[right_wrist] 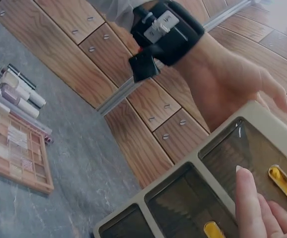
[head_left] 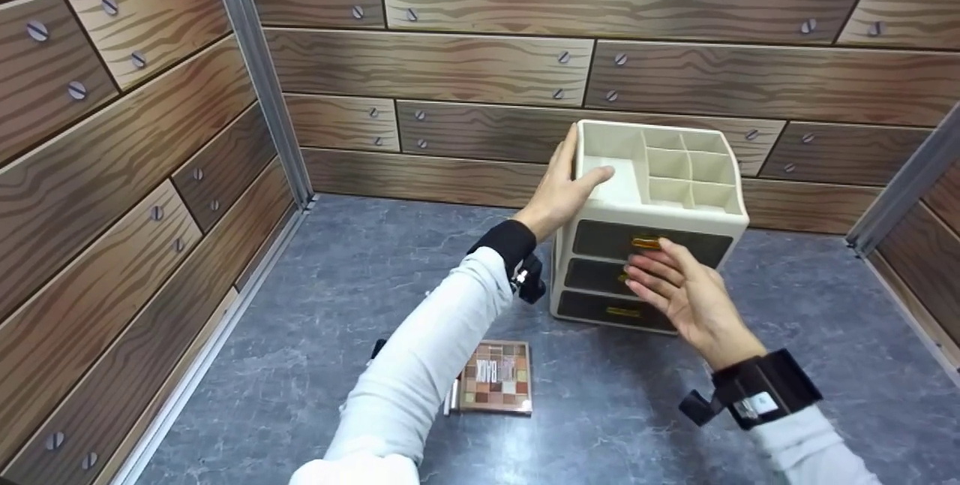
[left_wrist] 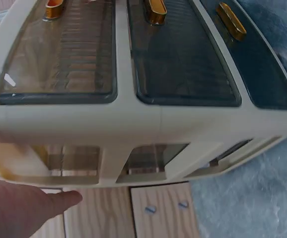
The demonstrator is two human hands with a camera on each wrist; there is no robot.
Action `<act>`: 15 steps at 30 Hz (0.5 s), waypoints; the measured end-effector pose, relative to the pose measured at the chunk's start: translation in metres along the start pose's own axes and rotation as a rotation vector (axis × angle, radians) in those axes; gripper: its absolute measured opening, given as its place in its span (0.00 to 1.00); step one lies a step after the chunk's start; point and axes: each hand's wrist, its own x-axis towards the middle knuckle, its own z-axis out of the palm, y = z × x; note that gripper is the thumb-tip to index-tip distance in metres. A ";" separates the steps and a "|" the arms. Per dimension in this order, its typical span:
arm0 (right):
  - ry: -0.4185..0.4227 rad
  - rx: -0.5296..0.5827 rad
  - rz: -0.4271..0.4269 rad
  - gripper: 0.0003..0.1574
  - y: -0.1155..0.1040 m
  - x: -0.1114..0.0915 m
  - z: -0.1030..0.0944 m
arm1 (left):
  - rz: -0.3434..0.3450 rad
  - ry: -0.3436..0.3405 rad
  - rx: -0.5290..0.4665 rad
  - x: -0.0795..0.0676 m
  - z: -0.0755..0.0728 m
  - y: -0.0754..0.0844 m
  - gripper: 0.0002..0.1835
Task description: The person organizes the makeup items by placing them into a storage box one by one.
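A cream drawer organizer (head_left: pixel 739 218) with three dark, see-through drawer fronts and amber handles stands on the grey surface, its top split into compartments. My left hand (head_left: pixel 559 188) holds its upper left edge, thumb over the top rim and fingers along the outer side. In the left wrist view, part of that hand (left_wrist: pixel 24 208) shows beside the side wall's cut-outs. Before the drawer fronts is my right hand (head_left: pixel 694 301), fingers extended and fingertips close to the top drawer's handle (head_left: pixel 646 242). In the right wrist view, its fingers (right_wrist: pixel 248 203) overlap the top drawer front.
A makeup palette (head_left: pixel 499 380) lies on the surface (head_left: pixel 300 335), partly behind my left forearm. Beside it, the right wrist view shows small bottles with white caps (right_wrist: pixel 17 101) and slim tubes (right_wrist: pixel 22 114). Wood-patterned walls (head_left: pixel 480 68) enclose the back and sides.
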 end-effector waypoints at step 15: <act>0.017 0.045 0.004 0.14 -0.006 0.009 0.002 | 0.061 -0.018 -0.139 0.006 0.015 -0.009 0.53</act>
